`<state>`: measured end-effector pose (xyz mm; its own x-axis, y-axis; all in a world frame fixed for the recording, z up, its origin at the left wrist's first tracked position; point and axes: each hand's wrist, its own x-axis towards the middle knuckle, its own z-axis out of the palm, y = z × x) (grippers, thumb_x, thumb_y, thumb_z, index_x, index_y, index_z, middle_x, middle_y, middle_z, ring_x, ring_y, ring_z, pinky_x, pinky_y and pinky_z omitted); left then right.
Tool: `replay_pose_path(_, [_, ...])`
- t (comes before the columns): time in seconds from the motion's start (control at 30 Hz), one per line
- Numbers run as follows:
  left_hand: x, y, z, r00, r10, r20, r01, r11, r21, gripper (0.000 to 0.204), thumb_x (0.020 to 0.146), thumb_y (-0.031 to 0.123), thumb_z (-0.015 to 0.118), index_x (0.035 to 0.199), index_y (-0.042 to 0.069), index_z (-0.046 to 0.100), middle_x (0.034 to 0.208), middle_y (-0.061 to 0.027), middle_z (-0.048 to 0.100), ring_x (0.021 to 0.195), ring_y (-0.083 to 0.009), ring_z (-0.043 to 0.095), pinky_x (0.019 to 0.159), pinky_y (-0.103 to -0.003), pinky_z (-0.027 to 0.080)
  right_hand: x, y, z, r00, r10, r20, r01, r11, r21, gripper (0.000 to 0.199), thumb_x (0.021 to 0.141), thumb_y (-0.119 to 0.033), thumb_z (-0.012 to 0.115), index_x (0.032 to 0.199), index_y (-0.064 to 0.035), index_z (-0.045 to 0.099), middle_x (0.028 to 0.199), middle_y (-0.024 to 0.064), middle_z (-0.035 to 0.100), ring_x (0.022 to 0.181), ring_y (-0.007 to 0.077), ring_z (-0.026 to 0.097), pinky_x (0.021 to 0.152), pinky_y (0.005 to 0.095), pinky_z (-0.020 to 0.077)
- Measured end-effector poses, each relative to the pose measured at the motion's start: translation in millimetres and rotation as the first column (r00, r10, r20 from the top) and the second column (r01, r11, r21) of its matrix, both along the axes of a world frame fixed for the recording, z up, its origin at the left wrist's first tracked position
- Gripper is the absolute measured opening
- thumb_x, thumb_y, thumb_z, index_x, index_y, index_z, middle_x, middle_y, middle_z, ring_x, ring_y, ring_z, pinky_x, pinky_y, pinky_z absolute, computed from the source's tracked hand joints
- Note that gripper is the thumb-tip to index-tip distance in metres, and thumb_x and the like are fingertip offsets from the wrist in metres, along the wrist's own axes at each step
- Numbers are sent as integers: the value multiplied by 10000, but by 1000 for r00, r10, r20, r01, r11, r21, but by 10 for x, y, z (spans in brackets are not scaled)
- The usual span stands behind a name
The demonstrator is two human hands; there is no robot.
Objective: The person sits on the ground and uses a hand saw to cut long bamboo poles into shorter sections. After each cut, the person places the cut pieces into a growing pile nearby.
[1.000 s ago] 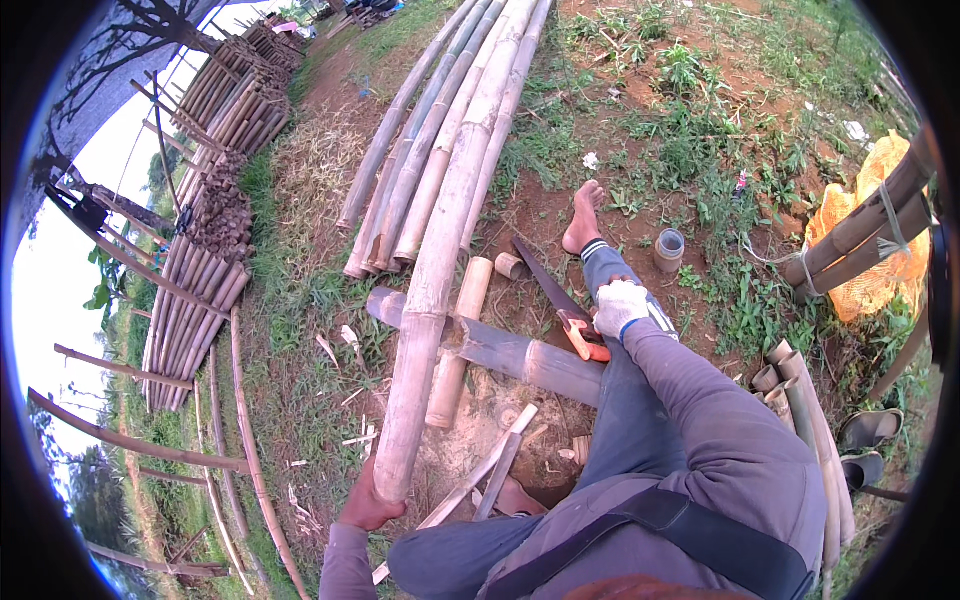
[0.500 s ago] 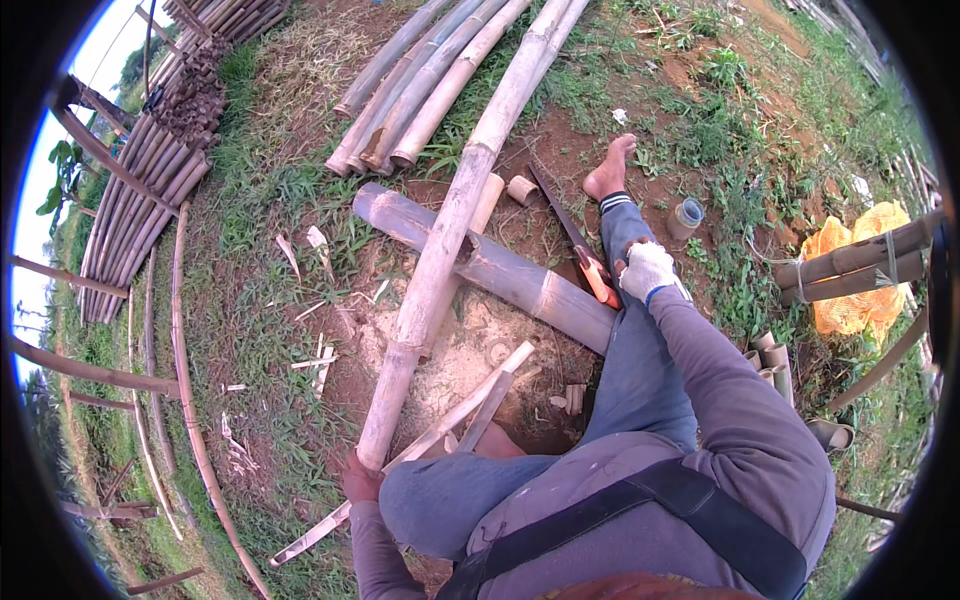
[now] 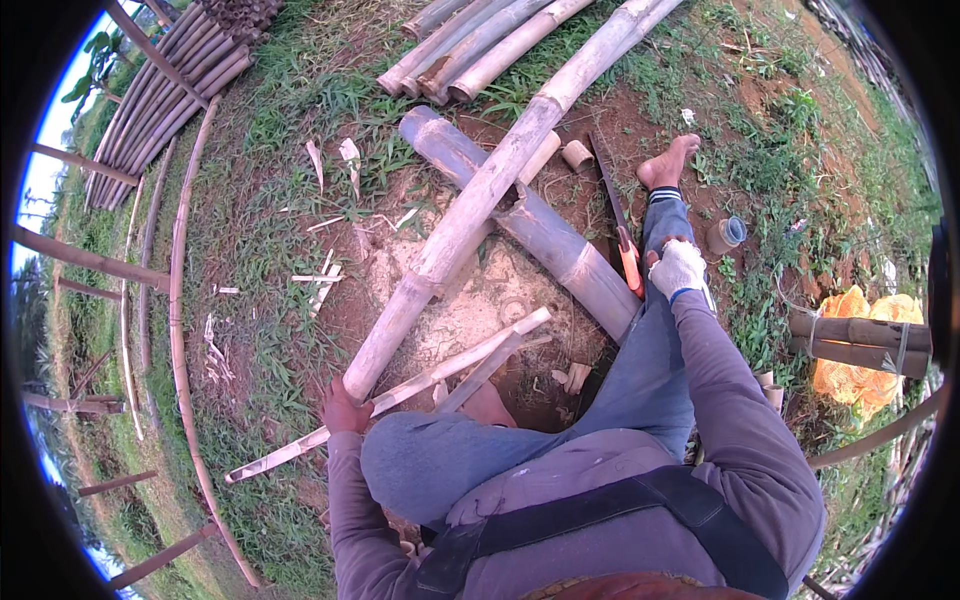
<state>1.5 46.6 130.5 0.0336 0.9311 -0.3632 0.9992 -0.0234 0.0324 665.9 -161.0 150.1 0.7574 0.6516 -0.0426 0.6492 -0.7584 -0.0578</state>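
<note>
Bamboo pole (image 3: 468, 215) grasped by the left hand (image 3: 346, 405) has slid back across the thick crosspiece (image 3: 580, 265), the right hand's (image 3: 678, 266) grip unclear.

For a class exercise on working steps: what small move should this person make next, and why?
Probably steady the bamboo pole with the left hand: that hand holds its near end, and the pole crosses over the thick grey bamboo length, so it could roll. The handsaw, not in the gloved right hand, can likely wait.

the grassy red-brown ground (image 3: 270, 250) carries a thick grey bamboo log (image 3: 580, 262), pale sawdust (image 3: 475, 298), scattered splinters (image 3: 350, 160), a short bamboo piece (image 3: 577, 156) and a small container (image 3: 722, 237).
</note>
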Motion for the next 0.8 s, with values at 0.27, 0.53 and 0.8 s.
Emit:
replay_pose_path(0.27, [894, 214, 177, 913, -366, 178, 305, 905, 296, 1184, 667, 585, 936, 1624, 116, 420, 1561, -171, 532, 1483, -395, 463, 1247, -577, 316, 4, 4, -36, 999, 46, 11, -46, 998, -38, 465, 914, -374, 741, 1242, -45, 759, 1267, 258, 728, 1134, 455, 726, 981, 558, 572])
replay_pose_path(0.53, [3034, 1309, 451, 760, -396, 516, 497, 865, -69, 1156, 664, 577, 951, 1568, 47, 464, 1450, -255, 638, 1318, -452, 633, 1130, -486, 500, -28, 65, -3, 995, 76, 69, -68, 992, -102, 458, 902, -381, 756, 1210, -42, 746, 1304, 212, 712, 1206, 433, 691, 1026, 560, 549])
replay_pose_path(0.8, [3126, 1303, 598, 614, -182, 768, 524, 822, -224, 914, 717, 361, 958, 1460, -20, 585, 1342, -220, 731, 1241, -344, 712, 1106, -389, 518, -204, -40, 64, 989, 144, 40, -145, 989, 24, 405, 880, -362, 766, 1165, -75, 755, 1244, 209, 711, 1187, 432, 684, 998, 571, 542])
